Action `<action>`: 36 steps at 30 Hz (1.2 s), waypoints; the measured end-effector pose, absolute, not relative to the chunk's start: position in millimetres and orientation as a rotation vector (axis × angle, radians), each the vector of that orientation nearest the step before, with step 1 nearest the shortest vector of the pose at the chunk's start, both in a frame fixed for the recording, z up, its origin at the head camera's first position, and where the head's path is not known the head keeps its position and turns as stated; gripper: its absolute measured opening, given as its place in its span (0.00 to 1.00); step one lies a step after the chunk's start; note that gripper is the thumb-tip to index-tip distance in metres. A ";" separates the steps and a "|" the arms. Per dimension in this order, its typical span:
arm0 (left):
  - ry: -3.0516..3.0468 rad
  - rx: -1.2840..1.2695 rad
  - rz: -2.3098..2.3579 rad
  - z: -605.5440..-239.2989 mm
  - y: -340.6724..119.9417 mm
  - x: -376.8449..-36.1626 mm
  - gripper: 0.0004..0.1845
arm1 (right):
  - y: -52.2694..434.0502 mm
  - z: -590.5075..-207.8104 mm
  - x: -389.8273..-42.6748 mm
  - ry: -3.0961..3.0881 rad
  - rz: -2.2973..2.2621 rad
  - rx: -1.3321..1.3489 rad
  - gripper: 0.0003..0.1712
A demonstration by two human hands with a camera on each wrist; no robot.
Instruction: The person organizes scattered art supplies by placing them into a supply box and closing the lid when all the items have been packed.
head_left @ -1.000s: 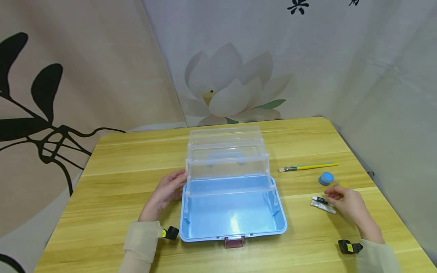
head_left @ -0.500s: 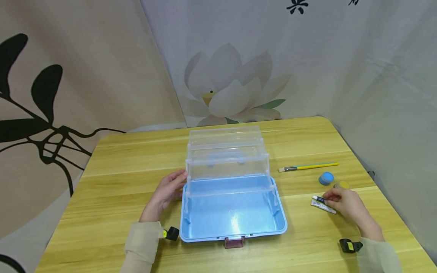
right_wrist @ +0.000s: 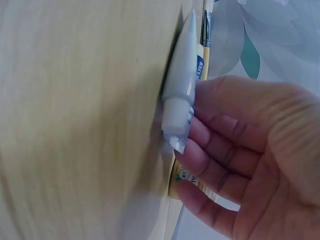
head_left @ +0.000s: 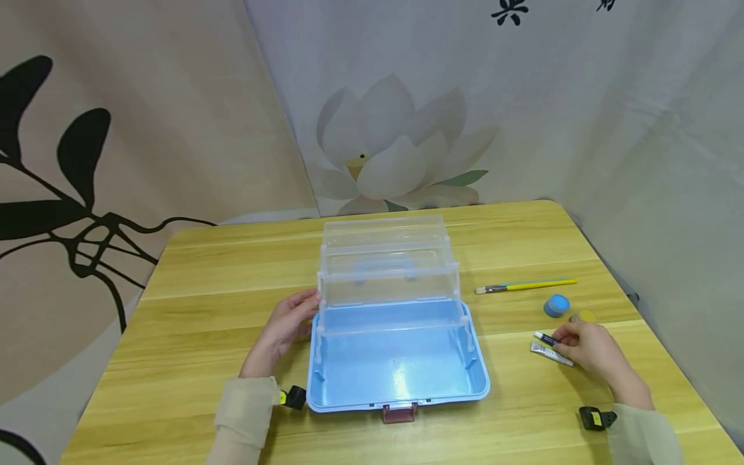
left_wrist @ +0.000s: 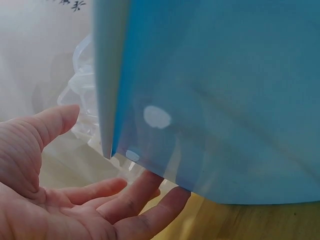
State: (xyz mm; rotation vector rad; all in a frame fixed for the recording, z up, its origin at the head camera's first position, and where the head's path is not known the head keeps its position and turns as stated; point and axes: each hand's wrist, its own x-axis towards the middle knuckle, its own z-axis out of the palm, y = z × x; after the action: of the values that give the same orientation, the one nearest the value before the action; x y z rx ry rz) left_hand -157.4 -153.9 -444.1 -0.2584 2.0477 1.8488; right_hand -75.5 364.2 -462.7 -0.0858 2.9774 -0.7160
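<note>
A light blue storage box (head_left: 372, 378) stands with its clear fold-out trays (head_left: 388, 285) raised at the back. My left hand (head_left: 285, 326) rests against its left side, fingers loosely extended; in the left wrist view the fingertips (left_wrist: 175, 200) touch the blue wall's lower edge. At the right, my right hand (head_left: 593, 349) pinches the end of a dark-labelled paint tube (head_left: 545, 338) with a white cap. A silver-white paint tube (head_left: 551, 354) lies just in front of it on the wood. In the right wrist view that pale tube (right_wrist: 181, 75) partly covers the dark-labelled one (right_wrist: 200, 62).
Behind the right hand are a blue paint jar (head_left: 556, 305) and a yellow jar (head_left: 587, 316), partly hidden by the hand. Paintbrushes (head_left: 537, 285) lie further back. The box's dark red latch (head_left: 398, 413) hangs over its front edge. A curtain (head_left: 523, 129) hangs behind the table.
My right fingers have closed in on the dark-labelled tube, whose capped end has shifted slightly. More of the yellow jar shows. The left hand stays at the box.
</note>
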 end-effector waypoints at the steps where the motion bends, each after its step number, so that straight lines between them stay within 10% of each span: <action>1: 2.045 -0.264 1.852 -443.6 -153.7 -157.5 0.35 | 364.3 -462.4 -75.6 2.975 -0.714 -0.082 0.05; 36: 2.044 -0.269 1.844 -443.0 -154.4 -157.8 0.36 | 349.2 -439.7 -79.3 3.068 -0.659 -0.142 0.05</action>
State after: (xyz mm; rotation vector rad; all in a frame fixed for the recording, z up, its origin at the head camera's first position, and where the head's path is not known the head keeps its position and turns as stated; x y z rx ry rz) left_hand -157.8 -154.4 -443.0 -0.2687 2.0437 1.8442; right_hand -79.3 349.2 -439.7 -0.1421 3.0677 -0.6585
